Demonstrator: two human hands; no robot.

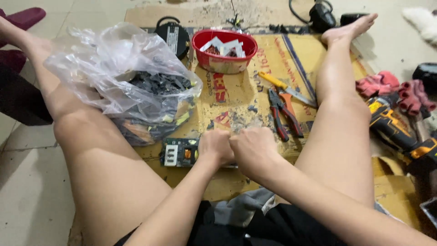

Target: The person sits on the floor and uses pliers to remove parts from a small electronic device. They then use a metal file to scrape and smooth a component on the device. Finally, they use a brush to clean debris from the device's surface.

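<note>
I sit on the floor with my legs spread over a sheet of cardboard (236,98). A green circuit board (178,153) lies flat on it between my knees. My left hand (215,146) is closed over the board's right end. My right hand (254,149) is a fist pressed against the left one, over the same end of the board. What the fingers grip is hidden under the knuckles.
A clear plastic bag (123,77) of dark parts rests by my left leg. A red bowl (224,49) of scraps stands ahead. Pliers (283,114) and an orange-handled knife (286,87) lie to the right. A yellow and black power drill (400,132) and red gloves (396,89) lie beyond my right leg.
</note>
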